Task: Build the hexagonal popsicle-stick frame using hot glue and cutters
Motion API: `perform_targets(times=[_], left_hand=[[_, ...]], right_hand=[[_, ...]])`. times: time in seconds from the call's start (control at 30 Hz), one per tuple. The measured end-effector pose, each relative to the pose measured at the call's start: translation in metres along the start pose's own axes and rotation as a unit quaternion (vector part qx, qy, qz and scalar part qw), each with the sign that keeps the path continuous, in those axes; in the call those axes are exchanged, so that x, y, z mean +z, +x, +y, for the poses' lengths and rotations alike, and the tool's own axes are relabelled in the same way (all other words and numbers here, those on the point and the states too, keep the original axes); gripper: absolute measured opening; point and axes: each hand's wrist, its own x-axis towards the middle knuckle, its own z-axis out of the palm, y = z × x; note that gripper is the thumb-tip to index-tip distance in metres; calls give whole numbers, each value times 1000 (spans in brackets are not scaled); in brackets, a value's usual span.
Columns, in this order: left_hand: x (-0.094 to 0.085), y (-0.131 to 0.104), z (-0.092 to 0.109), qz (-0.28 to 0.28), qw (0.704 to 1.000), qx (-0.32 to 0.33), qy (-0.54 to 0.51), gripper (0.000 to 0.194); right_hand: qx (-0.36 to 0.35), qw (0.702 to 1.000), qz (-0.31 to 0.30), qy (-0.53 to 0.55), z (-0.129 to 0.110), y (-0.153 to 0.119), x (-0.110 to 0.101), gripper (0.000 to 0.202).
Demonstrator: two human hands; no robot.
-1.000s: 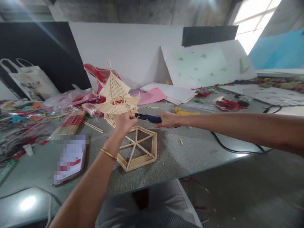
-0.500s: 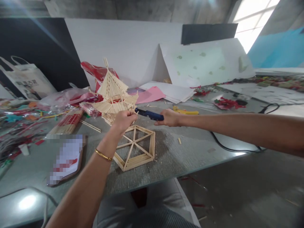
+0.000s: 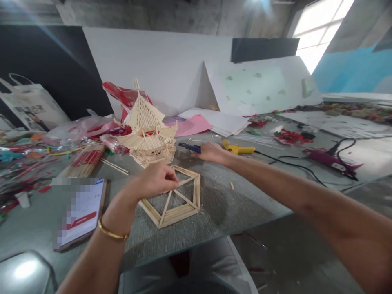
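Observation:
My left hand (image 3: pixel 157 178) hovers over the hexagonal wooden stick frame (image 3: pixel 180 213), fingers pinched near where its spokes meet. Whatever lies between those fingertips is too small to make out. Farther off, my right hand (image 3: pixel 210 151) is closed round a dark blue hand tool (image 3: pixel 190 147) with a slim dark end pointing left. The tool is low over the table, beside the model pavilion (image 3: pixel 147 141) made of pale sticks with a pointed, tiered roof. A short stick piece (image 3: pixel 232 186) lies right of the frame.
A yellow glue gun (image 3: pixel 238 148) with a black cord lies beyond my right wrist. A magenta device (image 3: pixel 333 160) sits farther right. On the left are a phone (image 3: pixel 81 214), a pack of sticks (image 3: pixel 84 161) and loose sticks (image 3: pixel 114 166). Pink paper (image 3: pixel 194 125) lies behind.
My left hand has come down and nearer, from beside the tool's tip to above the frame's centre. My right hand has drawn apart from it with the tool, staying near the pavilion.

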Motion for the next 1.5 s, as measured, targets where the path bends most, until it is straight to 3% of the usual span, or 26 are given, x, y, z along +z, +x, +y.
perform_targets(times=[0.17, 0.47, 1.5], left_hand=[[14, -7, 2, -68, 997, 1, 26, 23], [26, 1, -1, -98, 995, -23, 5, 22], [29, 2, -8, -126, 992, 9, 18, 17]], right_hand=[[23, 998, 56, -34, -15, 13, 12, 77], [20, 991, 112, -66, -12, 17, 27, 75], [-15, 991, 102, -84, -1, 18, 31, 83]])
